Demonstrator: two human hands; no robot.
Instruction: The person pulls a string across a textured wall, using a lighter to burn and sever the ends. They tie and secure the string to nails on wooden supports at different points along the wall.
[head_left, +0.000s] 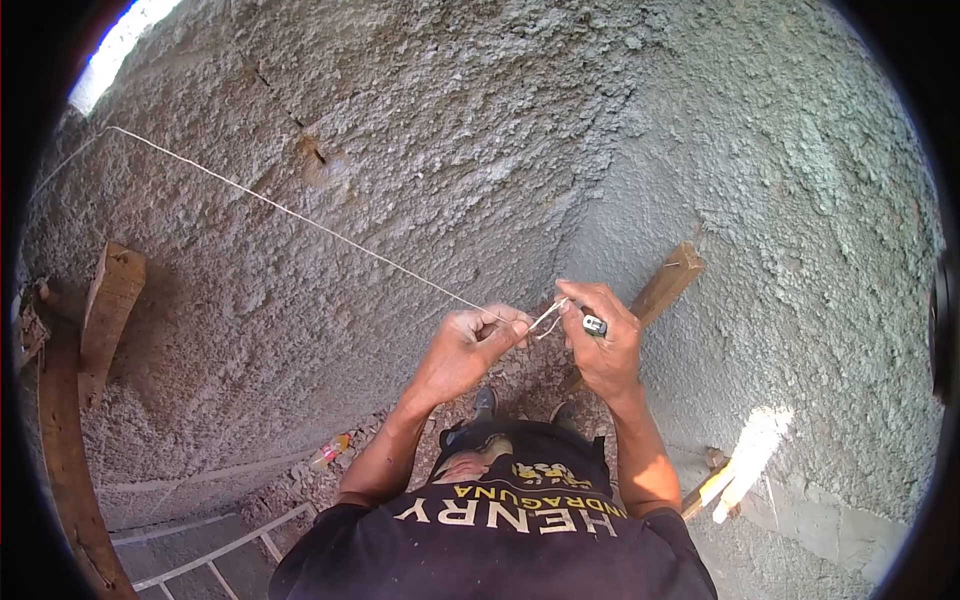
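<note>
Rough grey plastered walls (480, 130) meeting at a corner, rubble-strewn floor (300, 480), sunlight patch (752, 450).

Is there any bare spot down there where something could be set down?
Little shows. Rubble ground between the rough wall and the ladder looks open. The wall corner is crowded: left hand and right hand work the string there, beside a wooden plank.

**Daylight on rough plaster, fisheye view**

Daylight is coming in from the opening (118, 45) at upper left, w/ glare blowing it out. A sun patch (752, 452) is glowing at lower right. Fisheye is bending edges; black vignette is ringing the frame. Centre is staying sharp, shadows soft.
</note>
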